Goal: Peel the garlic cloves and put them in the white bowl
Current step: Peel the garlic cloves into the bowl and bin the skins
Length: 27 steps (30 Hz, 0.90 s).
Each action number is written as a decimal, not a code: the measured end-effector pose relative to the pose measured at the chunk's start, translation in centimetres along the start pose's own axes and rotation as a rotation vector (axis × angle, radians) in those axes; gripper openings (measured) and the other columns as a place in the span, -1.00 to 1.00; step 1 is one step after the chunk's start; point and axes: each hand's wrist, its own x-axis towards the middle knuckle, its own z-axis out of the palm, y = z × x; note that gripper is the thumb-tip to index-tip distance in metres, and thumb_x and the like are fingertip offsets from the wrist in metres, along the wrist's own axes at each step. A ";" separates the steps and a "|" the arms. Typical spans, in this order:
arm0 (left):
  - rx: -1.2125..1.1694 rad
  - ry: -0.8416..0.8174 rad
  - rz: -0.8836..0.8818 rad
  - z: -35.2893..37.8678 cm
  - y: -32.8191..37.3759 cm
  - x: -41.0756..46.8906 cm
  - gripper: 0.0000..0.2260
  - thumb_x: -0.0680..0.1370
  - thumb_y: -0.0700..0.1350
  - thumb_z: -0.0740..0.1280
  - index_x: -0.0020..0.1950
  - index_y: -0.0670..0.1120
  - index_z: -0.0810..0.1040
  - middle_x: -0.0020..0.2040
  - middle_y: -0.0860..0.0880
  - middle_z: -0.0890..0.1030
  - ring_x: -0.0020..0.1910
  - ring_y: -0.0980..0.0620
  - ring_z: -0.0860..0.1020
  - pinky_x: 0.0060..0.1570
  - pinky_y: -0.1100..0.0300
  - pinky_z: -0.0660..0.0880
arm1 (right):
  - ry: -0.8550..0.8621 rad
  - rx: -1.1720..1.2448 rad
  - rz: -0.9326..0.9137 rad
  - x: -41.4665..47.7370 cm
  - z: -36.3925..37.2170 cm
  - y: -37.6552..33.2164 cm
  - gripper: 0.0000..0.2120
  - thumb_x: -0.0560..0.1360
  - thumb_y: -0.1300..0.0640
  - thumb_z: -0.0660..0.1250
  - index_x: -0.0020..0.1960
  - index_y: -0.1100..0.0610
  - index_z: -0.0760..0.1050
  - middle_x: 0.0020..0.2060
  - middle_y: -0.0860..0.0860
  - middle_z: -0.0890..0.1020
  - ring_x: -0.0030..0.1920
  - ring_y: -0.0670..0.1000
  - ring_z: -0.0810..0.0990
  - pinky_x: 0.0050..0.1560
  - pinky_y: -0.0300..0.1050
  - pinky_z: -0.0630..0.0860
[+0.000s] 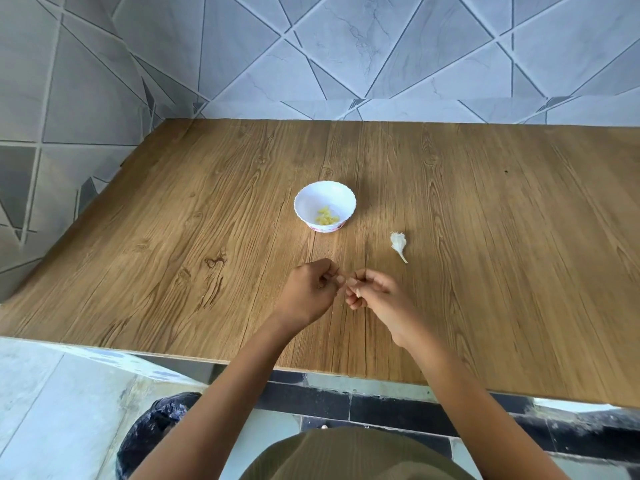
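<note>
Two hands close together over the grainy wood table (173, 237): left hand (311, 292) and right hand (375, 294), fingers curled, tips nearly touching; cannot tell what, if anything, is pinched. Farther right, papery white garlic piece (398, 243), tapered stem pointing near. Farthest, scalloped white bowl (313, 199) holding yellowish peeled cloves (326, 216).

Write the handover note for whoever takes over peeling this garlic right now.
Left hand and right hand: fingers curled, tips together above the table, pinching something small, likely a clove, but too hidden to confirm.
White bowl: holds several peeled cloves.
Garlic piece: with its stem, unpeeled, on the table to the right of the bowl, not touching it.
Left to do: finish what is in hand, peel that piece, add the cloves to the bowl.
</note>
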 end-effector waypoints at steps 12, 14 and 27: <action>0.138 0.005 -0.082 0.6 -1.3 0.5 -0.91 0.51 -0.23 0.34 -0.13 -0.13 0.65 -0.28 0.06 0.63 -0.34 0.16 0.54 -0.29 0.34 0.47 | 0.173 0.049 0.018 0.5 -0.3 0.3 -0.84 0.56 0.32 0.24 -0.08 0.18 0.58 -0.20 0.07 0.64 -0.22 -0.09 0.61 -0.18 -0.33 0.56; 0.158 -0.003 -0.057 0.6 -1.5 0.2 -0.96 0.46 -0.21 0.41 -0.15 -0.10 0.66 -0.23 0.06 0.66 -0.30 0.17 0.57 -0.22 0.24 0.55 | 0.177 0.025 0.006 0.5 -0.4 0.4 -0.84 0.56 0.31 0.25 -0.08 0.16 0.58 -0.17 0.07 0.64 -0.21 -0.10 0.61 -0.17 -0.34 0.55; 0.223 0.014 0.010 0.4 -2.4 -0.5 -0.77 0.46 -0.35 0.29 -0.13 -0.07 0.67 -0.20 0.09 0.68 -0.24 0.12 0.62 -0.19 0.07 0.59 | 0.182 -0.068 -0.109 -0.8 -1.2 0.9 -0.84 0.56 0.29 0.24 -0.06 0.11 0.57 -0.17 0.02 0.63 -0.15 -0.11 0.60 -0.11 -0.34 0.55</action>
